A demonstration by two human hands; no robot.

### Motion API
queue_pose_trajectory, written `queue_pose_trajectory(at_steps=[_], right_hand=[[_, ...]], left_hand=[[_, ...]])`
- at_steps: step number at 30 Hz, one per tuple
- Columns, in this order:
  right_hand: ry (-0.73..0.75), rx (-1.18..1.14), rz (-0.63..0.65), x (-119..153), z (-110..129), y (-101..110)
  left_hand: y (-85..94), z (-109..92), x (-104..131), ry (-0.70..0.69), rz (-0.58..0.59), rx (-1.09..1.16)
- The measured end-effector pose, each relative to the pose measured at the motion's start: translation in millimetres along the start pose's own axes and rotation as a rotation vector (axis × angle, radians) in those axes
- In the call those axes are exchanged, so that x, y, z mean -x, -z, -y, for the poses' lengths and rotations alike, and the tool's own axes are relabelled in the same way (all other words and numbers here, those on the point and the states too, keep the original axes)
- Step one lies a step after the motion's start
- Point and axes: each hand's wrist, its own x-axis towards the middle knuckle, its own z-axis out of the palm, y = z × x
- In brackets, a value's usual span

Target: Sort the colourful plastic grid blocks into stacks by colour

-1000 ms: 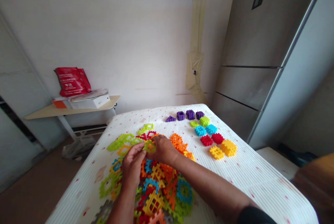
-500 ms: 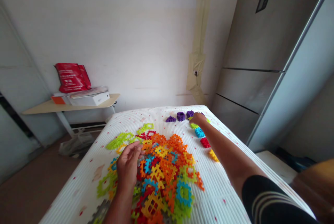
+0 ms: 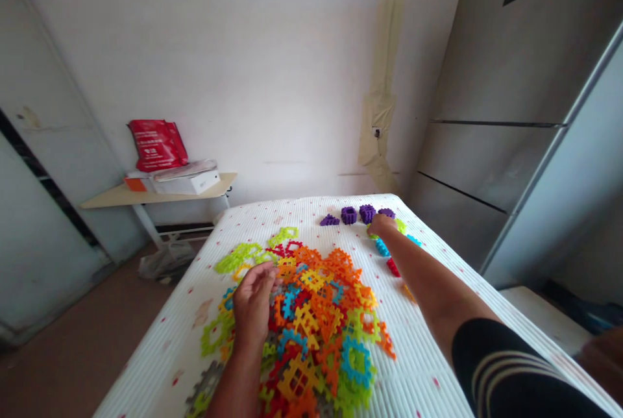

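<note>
My right hand (image 3: 383, 224) reaches to the far right of the table, its fingers closed and pointing down at a lime-green interlocking piece (image 3: 372, 232); the fingertips are partly hidden. Around it lie purple toothed pieces in stacks (image 3: 367, 213) and blue ones (image 3: 382, 248). My left hand (image 3: 254, 301) hovers at the left side of a big mixed pile of interlocking plastic pieces (image 3: 311, 320). Its fingers are loosely curved and apart, with nothing visible in them. Nearest to it are yellow and orange pieces.
A white ribbed cover with red specks (image 3: 165, 346) lies over the table. More red pieces (image 3: 393, 267) sit beside my right forearm. A grey refrigerator (image 3: 477, 145) stands to the right. At the back left, a small desk (image 3: 109, 194) carries a red bag (image 3: 158, 145) and boxes.
The view has swung slightly left, so everything sits further right. My right hand has come down slightly onto the green pieces. My left hand stays beside the pile.
</note>
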Motion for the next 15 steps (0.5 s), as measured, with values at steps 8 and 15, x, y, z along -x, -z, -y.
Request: queue_pose_trajectory(at_steps=[8, 15], right_hand=[[-0.026, 0.101, 0.153, -3.2, 3.7, -2.5], [0.012, 0.208, 0.202, -3.7, 7.4, 2.9]], left_hand=[[-2.4, -3.7, 3.8, -0.005, 0.003, 0.017], [-2.4, -9.0, 4.8, -0.017, 0.004, 0.001]])
